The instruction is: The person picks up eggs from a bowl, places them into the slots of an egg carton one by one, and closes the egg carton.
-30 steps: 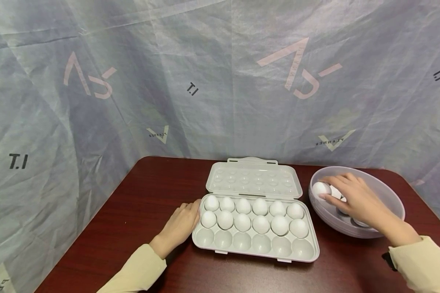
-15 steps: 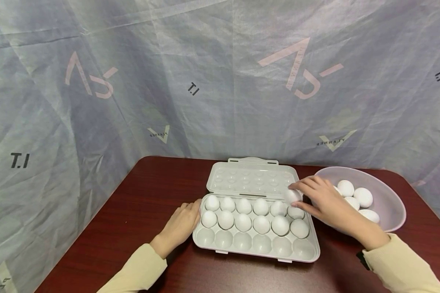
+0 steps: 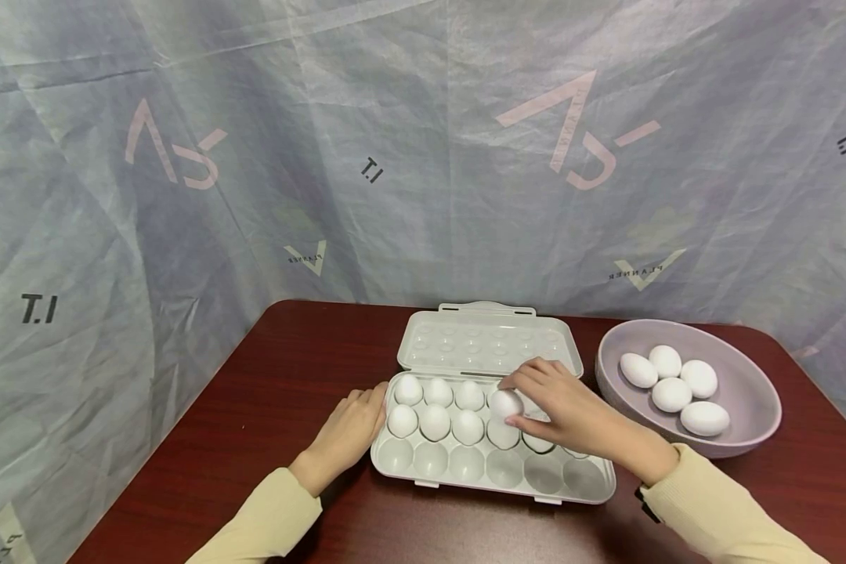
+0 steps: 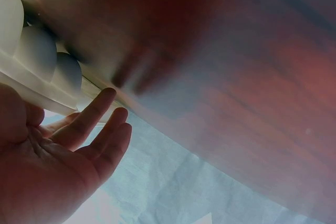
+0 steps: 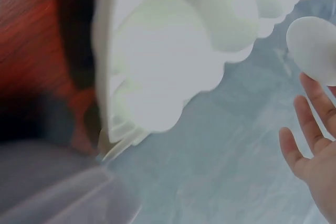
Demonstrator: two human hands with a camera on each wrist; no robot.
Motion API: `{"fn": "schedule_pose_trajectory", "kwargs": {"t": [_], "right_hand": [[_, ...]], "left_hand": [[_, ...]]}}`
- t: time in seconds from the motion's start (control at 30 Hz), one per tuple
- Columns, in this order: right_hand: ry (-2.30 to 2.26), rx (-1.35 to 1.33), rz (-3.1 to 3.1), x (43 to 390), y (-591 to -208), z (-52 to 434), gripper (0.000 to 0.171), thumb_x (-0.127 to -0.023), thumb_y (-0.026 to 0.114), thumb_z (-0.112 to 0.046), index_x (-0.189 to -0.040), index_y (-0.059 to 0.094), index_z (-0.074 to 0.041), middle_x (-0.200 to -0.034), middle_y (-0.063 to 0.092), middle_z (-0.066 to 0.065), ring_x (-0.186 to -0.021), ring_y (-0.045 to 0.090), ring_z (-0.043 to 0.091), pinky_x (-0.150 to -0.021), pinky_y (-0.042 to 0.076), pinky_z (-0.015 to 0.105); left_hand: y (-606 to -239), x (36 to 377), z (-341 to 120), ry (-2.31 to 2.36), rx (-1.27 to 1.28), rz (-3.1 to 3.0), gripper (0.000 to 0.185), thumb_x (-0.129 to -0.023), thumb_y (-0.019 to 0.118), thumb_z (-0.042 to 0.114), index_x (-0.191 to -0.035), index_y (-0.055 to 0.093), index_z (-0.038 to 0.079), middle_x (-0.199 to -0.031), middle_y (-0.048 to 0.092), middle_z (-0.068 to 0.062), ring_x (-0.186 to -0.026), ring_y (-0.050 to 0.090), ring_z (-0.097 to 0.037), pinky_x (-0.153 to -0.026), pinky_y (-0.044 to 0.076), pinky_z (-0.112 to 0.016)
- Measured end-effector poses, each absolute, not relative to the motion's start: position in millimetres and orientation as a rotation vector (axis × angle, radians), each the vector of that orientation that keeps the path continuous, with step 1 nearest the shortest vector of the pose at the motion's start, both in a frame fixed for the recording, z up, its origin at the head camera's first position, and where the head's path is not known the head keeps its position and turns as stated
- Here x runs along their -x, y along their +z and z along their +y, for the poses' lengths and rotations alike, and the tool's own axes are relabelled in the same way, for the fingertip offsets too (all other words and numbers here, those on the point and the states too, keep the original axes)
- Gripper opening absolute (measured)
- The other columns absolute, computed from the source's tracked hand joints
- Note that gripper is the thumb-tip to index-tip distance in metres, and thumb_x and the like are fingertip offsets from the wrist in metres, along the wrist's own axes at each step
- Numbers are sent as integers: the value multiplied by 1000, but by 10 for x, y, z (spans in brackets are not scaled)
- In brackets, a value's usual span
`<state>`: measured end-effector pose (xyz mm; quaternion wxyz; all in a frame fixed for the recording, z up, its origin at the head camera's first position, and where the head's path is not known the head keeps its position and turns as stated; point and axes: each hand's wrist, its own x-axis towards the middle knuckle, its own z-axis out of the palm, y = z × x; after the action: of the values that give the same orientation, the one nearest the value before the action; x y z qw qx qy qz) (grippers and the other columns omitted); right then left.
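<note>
An egg box [image 3: 486,487] of pale plastic lies unfolded on the table, its lid [image 3: 493,341] laid back behind it. White eggs [image 3: 435,423] fill cups in the back and middle rows; the front-row cups hold none. My right hand [image 3: 567,411] pinches a white egg [image 3: 505,403] between thumb and fingers above the box, covering several eggs on the right side. In the right wrist view this egg [image 5: 312,51] sits at the fingertips. At the box's left edge rests my left hand [image 3: 348,427]; the left wrist view has its fingers [image 4: 113,140] loosely extended.
A mauve bowl [image 3: 747,392] with several white eggs [image 3: 672,394] stands to the right of the box. The dark red table [image 3: 289,352] ends at a grey printed cloth [image 3: 423,196] hanging behind and at the sides.
My right hand has left the bowl with an egg and moved left over the box, now above its middle. The bowl's eggs have come into view. My left hand has stayed put.
</note>
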<state>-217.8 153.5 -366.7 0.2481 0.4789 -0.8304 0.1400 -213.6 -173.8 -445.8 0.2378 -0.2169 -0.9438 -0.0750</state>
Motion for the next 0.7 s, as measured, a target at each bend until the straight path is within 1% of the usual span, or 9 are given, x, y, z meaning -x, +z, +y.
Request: {"fn": "schedule_pose_trajectory", "kwargs": {"t": [0.2, 0.43, 0.7], "right_hand": [[419, -1386, -2285, 2147, -3692, 1336, 35, -77, 69, -31, -106, 58, -13, -100, 60, -5, -98, 52, 13, -82, 42, 34], [462, -1496, -2316, 2141, -3710, 1148, 34, -82, 65, -31, -110, 56, -13, -104, 60, -5, -103, 50, 13, -87, 41, 35], [390, -1573, -2307, 2147, -3691, 912, 32, -85, 61, -33, -111, 57, -16, -103, 58, -5, -102, 49, 13, -90, 40, 34]], "left_hand": [[-4462, 2137, -1739, -205, 591, -2592, 26, -90, 50, 12, -113, 54, 2, -85, 65, -8, -81, 62, -28, -67, 49, -42], [-4459, 2144, -1737, -206, 592, -2586, 26, -90, 50, 12, -113, 54, 1, -85, 65, -8, -80, 62, -28, -66, 49, -42], [-4458, 2138, -1740, -212, 583, -2605, 27, -90, 50, 13, -114, 54, 2, -88, 65, -8, -83, 61, -29, -69, 48, -42]]}}
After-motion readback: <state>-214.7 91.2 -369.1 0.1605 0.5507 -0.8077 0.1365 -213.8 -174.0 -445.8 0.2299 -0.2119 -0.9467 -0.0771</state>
